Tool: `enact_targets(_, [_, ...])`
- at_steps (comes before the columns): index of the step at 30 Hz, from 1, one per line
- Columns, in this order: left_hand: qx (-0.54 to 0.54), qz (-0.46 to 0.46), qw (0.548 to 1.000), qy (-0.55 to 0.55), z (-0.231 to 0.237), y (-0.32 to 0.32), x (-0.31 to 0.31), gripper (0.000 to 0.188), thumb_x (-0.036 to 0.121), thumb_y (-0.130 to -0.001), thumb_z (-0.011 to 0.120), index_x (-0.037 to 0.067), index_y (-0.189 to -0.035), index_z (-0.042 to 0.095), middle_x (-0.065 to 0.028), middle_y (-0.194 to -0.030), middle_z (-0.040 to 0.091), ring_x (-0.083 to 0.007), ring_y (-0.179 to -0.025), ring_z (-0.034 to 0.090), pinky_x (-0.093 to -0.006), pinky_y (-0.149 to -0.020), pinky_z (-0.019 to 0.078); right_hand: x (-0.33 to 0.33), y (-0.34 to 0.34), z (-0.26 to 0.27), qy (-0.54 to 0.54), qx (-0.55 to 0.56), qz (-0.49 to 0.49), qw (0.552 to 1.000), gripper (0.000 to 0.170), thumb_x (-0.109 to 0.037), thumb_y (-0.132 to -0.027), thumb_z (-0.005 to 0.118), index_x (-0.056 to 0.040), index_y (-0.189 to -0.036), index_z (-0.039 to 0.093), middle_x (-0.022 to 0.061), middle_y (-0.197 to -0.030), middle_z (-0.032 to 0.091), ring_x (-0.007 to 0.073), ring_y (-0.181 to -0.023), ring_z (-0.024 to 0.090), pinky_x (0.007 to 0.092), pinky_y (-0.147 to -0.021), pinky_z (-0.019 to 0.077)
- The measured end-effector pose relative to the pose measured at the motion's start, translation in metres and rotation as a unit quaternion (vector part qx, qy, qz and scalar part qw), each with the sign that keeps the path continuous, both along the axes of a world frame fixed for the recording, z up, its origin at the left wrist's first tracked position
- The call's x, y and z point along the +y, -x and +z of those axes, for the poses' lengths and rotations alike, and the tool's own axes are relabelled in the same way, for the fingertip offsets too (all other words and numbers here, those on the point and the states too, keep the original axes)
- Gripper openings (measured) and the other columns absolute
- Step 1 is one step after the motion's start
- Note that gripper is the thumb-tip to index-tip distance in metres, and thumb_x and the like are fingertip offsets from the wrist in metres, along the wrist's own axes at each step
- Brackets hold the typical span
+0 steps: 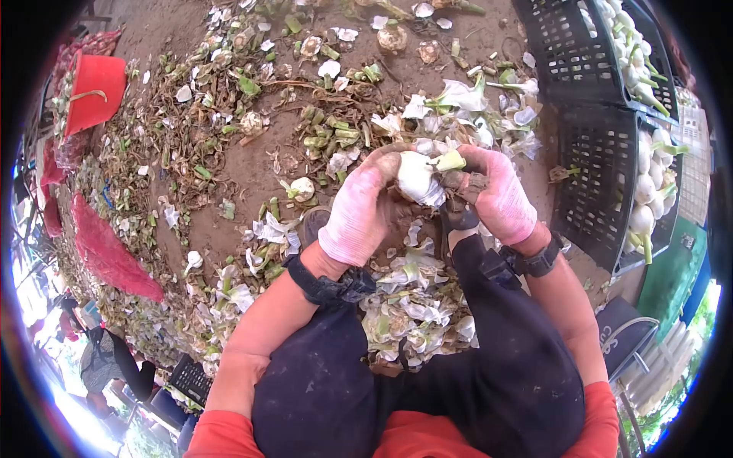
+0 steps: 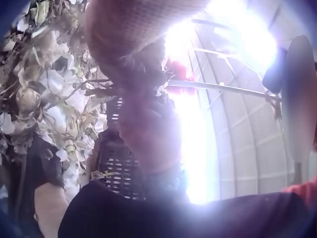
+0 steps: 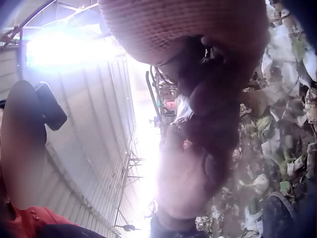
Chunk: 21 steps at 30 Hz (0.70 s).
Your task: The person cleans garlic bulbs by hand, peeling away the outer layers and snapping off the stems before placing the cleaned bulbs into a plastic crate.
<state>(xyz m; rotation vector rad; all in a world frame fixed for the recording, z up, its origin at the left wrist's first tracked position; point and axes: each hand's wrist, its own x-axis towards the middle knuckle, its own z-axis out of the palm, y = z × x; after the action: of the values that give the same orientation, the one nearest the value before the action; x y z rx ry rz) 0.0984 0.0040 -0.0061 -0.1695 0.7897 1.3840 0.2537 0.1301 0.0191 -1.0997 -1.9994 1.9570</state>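
Observation:
Between the two hands, above the littered ground, is a white garlic bulb point(image 1: 417, 180) with a short, cut green stem point(image 1: 450, 160). My left hand point(image 1: 357, 204), in a soiled pale pink glove, grips the bulb from its left side. At the stem side, the curled fingers of my gloved right hand point(image 1: 502, 192) hold the bulb, their bare tips dirty. Papery skin hangs at the bulb's underside. Both wrist views show the hands close together, dark against bright light; the bulb is mostly hidden there by fingers.
Peeled skins point(image 1: 416, 301) and cut stems cover the ground between and around the feet. Black crates point(image 1: 584, 183) of garlic bulbs stand at the right. A red bucket point(image 1: 98, 93) and red mesh sacking point(image 1: 111, 248) lie at the left. Another person point(image 1: 111, 362) is at the lower left.

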Motion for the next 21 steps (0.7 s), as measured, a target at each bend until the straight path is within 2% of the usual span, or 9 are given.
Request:
enact_targets(3, [0.162, -0.044, 0.986, -0.012, 0.003, -0.003, 0.001, 0.055, 0.029, -0.087, 0.069, 0.003, -0.131, 0.049, -0.0062, -0.116, 0.06, -0.0159, -0.103, 0.06, -0.0316, -0.089, 0.0507, 0.001, -0.001, -0.006, -0.048, -0.003, 0.021, 0.999, 0.02, -0.006, -0.087, 0.061, 0.0042, -0.104, 0.064, 0.014, -0.092, 0.07, 0.0127, -0.084, 0.063, 0.029, -0.075, 0.0501])
enact_targets(5, [0.32, -0.081, 0.944, -0.022, 0.002, -0.008, 0.002, 0.059, 0.025, -0.083, 0.075, 0.002, -0.131, 0.049, -0.0054, -0.114, 0.061, -0.0138, -0.103, 0.059, -0.0293, -0.09, 0.0492, -0.001, -0.001, -0.005, -0.065, -0.044, 0.022, 0.997, 0.017, -0.004, -0.086, 0.06, 0.0021, -0.101, 0.065, 0.0162, -0.089, 0.069, 0.0164, -0.08, 0.064, 0.0302, -0.073, 0.0501])
enact_targets(7, [0.305, -0.073, 0.949, -0.034, 0.002, -0.004, 0.002, 0.059, 0.018, -0.08, 0.076, 0.002, -0.131, 0.049, -0.0052, -0.113, 0.062, -0.0128, -0.103, 0.059, -0.0288, -0.091, 0.0487, 0.0, -0.003, -0.012, -0.105, -0.039, -0.002, 0.994, 0.016, -0.003, -0.085, 0.059, 0.0011, -0.099, 0.065, 0.0163, -0.086, 0.067, 0.0196, -0.08, 0.065, 0.0316, -0.073, 0.0501])
enact_targets(11, [0.26, -0.233, 0.936, -0.048, 0.026, 0.001, 0.0, 0.064, 0.021, -0.08, 0.073, 0.004, -0.135, 0.046, -0.0058, -0.115, 0.061, -0.0129, -0.102, 0.06, -0.0284, -0.09, 0.0493, 0.029, -0.018, -0.048, -0.22, -0.122, -0.072, 0.965, 0.017, 0.001, -0.081, 0.055, -0.0015, -0.095, 0.065, 0.0155, -0.082, 0.064, 0.026, -0.085, 0.065, 0.0342, -0.077, 0.0494])
enact_targets(15, [0.154, -0.157, 0.974, -0.061, 0.015, -0.006, -0.004, 0.069, 0.024, -0.082, 0.075, 0.006, -0.139, 0.041, -0.0069, -0.119, 0.059, -0.0156, -0.103, 0.061, -0.0296, -0.087, 0.0513, 0.036, -0.029, -0.046, -0.35, -0.041, 0.023, 0.936, 0.037, 0.005, -0.076, 0.054, -0.0066, -0.109, 0.067, 0.0136, -0.105, 0.062, 0.0268, -0.096, 0.062, 0.0323, -0.088, 0.0474])
enact_targets(16, [0.096, -0.13, 0.986, -0.041, 0.016, -0.005, -0.003, 0.071, 0.024, -0.082, 0.076, 0.007, -0.14, 0.04, -0.0074, -0.12, 0.059, -0.0171, -0.105, 0.061, -0.0306, -0.088, 0.0518, 0.032, -0.026, -0.033, -0.197, -0.013, 0.001, 0.98, 0.043, 0.007, -0.074, 0.056, -0.0069, -0.114, 0.066, 0.0115, -0.112, 0.059, 0.0276, -0.093, 0.063, 0.0323, -0.087, 0.0488])
enact_targets(17, [0.096, -0.129, 0.986, -0.041, 0.015, -0.007, -0.003, 0.071, 0.024, -0.082, 0.076, 0.007, -0.14, 0.04, -0.0074, -0.12, 0.059, -0.0171, -0.105, 0.061, -0.0306, -0.088, 0.0518, 0.03, -0.023, -0.012, -0.197, -0.013, 0.001, 0.98, 0.043, 0.007, -0.074, 0.056, -0.0069, -0.114, 0.066, 0.0115, -0.112, 0.059, 0.0276, -0.093, 0.063, 0.0323, -0.087, 0.0488])
enact_targets(19, [0.045, -0.066, 0.996, -0.034, 0.012, -0.01, -0.003, 0.071, 0.022, -0.082, 0.076, 0.007, -0.14, 0.039, -0.0087, -0.121, 0.058, -0.0205, -0.108, 0.061, -0.0327, -0.091, 0.0516, 0.027, -0.017, 0.022, 0.041, -0.068, 0.05, 0.996, 0.044, 0.006, -0.072, 0.061, -0.0061, -0.114, 0.066, 0.0108, -0.113, 0.059, 0.0261, -0.091, 0.064, 0.0327, -0.084, 0.0506])
enact_targets(21, [0.039, -0.074, 0.996, -0.041, 0.01, -0.01, -0.002, 0.071, 0.02, -0.082, 0.077, 0.006, -0.141, 0.039, -0.0086, -0.121, 0.058, -0.0207, -0.11, 0.06, -0.0333, -0.093, 0.0506, 0.016, -0.014, 0.017, -0.002, 0.008, 0.05, 0.999, 0.042, 0.003, -0.072, 0.067, -0.0046, -0.112, 0.067, 0.0129, -0.109, 0.062, 0.0254, -0.087, 0.065, 0.0334, -0.079, 0.052])
